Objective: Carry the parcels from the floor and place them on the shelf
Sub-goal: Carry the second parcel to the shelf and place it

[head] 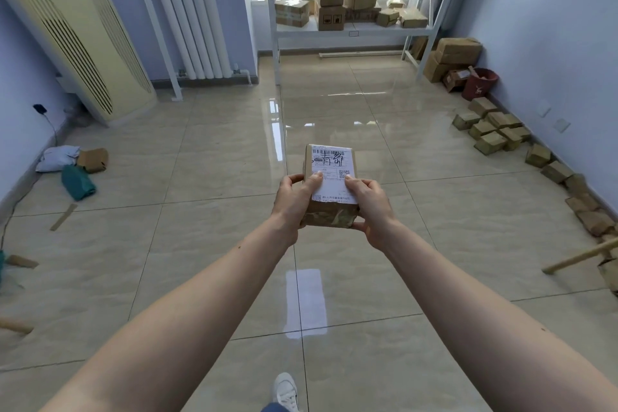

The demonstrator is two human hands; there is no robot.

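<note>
I hold a small cardboard parcel (331, 177) with a white shipping label in front of me, above the tiled floor. My left hand (294, 202) grips its left side and my right hand (371, 207) grips its right side, thumbs on the label. The white metal shelf (354, 31) stands far ahead by the window, with several cardboard boxes (329, 3) on its middle level. More small parcels (491, 129) lie on the floor along the right wall.
A tall cream air conditioner (77, 40) and white radiator (187, 10) stand at the left. Bags and a small box (75, 165) lie on the floor at left. Larger boxes (451, 57) and a red bucket (480, 84) sit right of the shelf. A wooden stick (582, 256) lies at right.
</note>
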